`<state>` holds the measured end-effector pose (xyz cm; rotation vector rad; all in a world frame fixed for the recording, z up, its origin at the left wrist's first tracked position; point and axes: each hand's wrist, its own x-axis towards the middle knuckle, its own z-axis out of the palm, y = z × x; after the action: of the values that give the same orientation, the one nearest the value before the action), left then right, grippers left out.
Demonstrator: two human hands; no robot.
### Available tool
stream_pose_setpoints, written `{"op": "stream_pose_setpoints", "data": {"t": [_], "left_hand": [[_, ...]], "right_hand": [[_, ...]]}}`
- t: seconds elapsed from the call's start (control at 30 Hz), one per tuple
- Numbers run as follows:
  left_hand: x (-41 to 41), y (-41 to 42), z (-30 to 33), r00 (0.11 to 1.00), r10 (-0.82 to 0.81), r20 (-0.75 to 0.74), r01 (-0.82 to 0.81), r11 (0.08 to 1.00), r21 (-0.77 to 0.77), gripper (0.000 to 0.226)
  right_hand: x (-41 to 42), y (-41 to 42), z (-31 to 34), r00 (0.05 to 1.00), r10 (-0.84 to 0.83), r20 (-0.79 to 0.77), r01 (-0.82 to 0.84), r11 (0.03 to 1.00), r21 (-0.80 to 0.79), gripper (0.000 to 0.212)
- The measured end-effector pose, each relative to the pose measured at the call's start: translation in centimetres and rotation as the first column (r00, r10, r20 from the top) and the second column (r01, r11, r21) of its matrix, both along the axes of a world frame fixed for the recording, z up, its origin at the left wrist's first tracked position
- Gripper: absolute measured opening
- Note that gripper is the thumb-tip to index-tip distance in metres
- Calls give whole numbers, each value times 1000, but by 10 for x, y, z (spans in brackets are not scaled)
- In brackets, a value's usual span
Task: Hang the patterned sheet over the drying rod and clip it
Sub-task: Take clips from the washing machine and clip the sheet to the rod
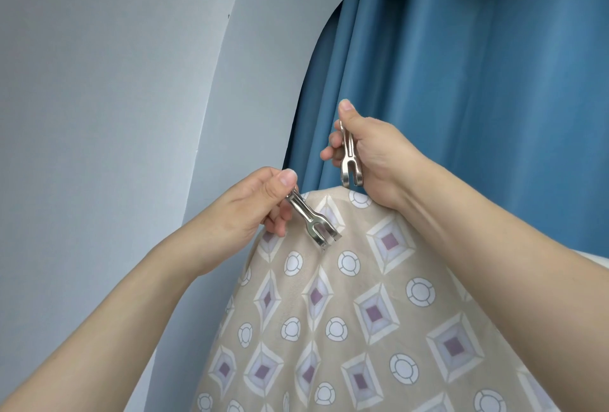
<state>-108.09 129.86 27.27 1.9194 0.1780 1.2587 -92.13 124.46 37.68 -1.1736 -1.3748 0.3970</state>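
Patterned sheet draped over a hidden rod, fold at top centre, hanging toward the near side. Left hand pinching metal clip between thumb and curled fingers, prongs over cloth. Right hand gripping second clip upright, tips at fold's far edge. Blue curtain behind, right.
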Motion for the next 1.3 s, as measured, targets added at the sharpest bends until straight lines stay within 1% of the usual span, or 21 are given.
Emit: {"op": "stream_pose_setpoints", "data": {"t": [0.07, 0.13, 0.2, 0.27, 0.47, 0.63, 0.73, 0.77, 0.83, 0.87, 0.9, 1.0, 1.1, 1.17, 1.23, 1.27, 1.3], "left_hand": [[0, 1, 0, 1000, -6, 6, 6, 1000, -5, 65], [0, 2, -2, 1000, -13, 16, 13, 1000, -10, 64], [0, 4, -4, 1000, -18, 23, 18, 1000, -17, 65], [-1, 6, -6, 999, -27, 31, 28, 999, -24, 65], [-4, 8, -10, 999, -32, 40, 33, 999, -33, 68], [-7, 9, -15, 998, -38, 43, 40, 998, -44, 65], [-9, 12, -18, 998, -44, 50, 46, 998, -53, 66], [-10, 14, -18, 998, -45, 50, 48, 997, -52, 66], [-13, 16, -20, 998, -49, 47, 51, 997, -50, 67], [-14, 18, -20, 998, -49, 44, 51, 997, -52, 67], [-16, 19, -20, 998, -47, 43, 50, 997, -56, 68], [-20, 21, -21, 998, -44, 45, 47, 996, -71, 64], [-23, 21, -24, 999, -28, 36, 31, 997, -67, 64], [-25, 22, -28, 1000, 1, 22, 1, 997, -74, 68], [-30, 23, -34, 1000, 28, 11, -27, 996, -79, 66], [-33, 25, -38, 999, 41, 7, -41, 996, -84, 63], [-37, 27, -42, 999, 54, 5, -53, 994, -90, 60]], "right_hand": [[-2, -1, 0, 993, 16, -113, -14, 1000, 11, 33], [-5, -1, 0, 981, 14, -191, -10, 1000, 18, 30], [-9, -1, -1, 974, 1, -227, 4, 1000, 19, 30], [-15, 1, -2, 973, -8, -229, 12, 1000, 17, 32], [-21, 11, -12, 991, -86, -101, 86, 996, -7, 29], [-18, 5, -14, 980, -174, 97, 181, 981, -74, 32], [-18, 0, -13, 973, -163, 163, 185, 973, -137, 34], [-19, -3, -13, 964, -149, 221, 190, 966, -178, 36], [-23, -8, -11, 902, -124, 413, 255, 926, -280, 48], [-25, -11, -10, 865, -107, 490, 286, 907, -308, 54], [-27, -12, -9, 840, -94, 534, 302, 899, -317, 56], [-29, -15, -7, 781, -98, 616, 329, 904, -273, 59], [-28, -16, -12, 755, -118, 646, 340, 912, -230, 58], [-26, -18, -18, 725, -155, 671, 360, 916, -177, 55], [-27, -22, -27, 686, -176, 706, 345, 933, -102, 44], [-28, -24, -32, 627, -205, 751, 349, 937, -35, 42], [-28, -25, -37, 504, -276, 819, 364, 927, 89, 47]]}}
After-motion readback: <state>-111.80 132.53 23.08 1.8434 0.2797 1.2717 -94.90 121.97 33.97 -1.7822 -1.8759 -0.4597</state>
